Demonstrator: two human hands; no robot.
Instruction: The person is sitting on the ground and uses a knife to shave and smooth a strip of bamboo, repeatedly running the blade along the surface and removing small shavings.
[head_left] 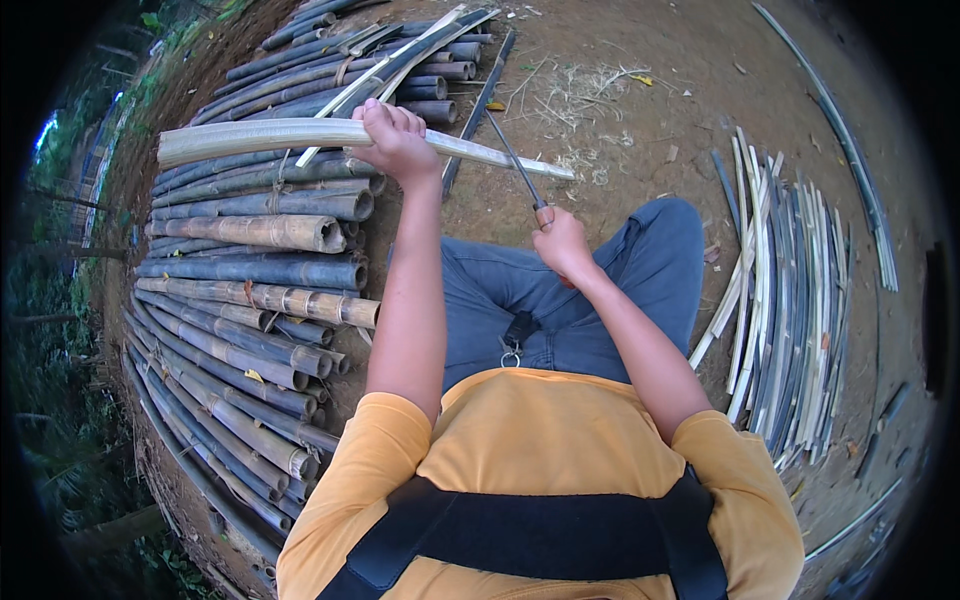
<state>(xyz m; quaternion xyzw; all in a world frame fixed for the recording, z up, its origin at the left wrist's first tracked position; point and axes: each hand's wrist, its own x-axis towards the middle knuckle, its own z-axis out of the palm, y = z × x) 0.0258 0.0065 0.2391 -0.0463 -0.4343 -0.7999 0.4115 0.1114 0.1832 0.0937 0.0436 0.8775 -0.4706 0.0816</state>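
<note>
My left hand (397,143) is closed around a pale split bamboo strip (260,139), which lies crosswise in front of me. Its wide end reaches left over the bamboo poles, and the thin end points right above the ground. In my right hand (562,243) is the handle of a knife (519,167) with a long, narrow dark blade. The blade slants up and to the left, close to the strip's right part; whether they touch I cannot tell.
Stacked bamboo poles (270,270) fill the left side. More split strips (410,60) lie over the far poles. On the right rests a bundle of split strips (800,310), with a long strip (850,140) beyond it. Thin shavings (590,95) litter the dirt ahead.
</note>
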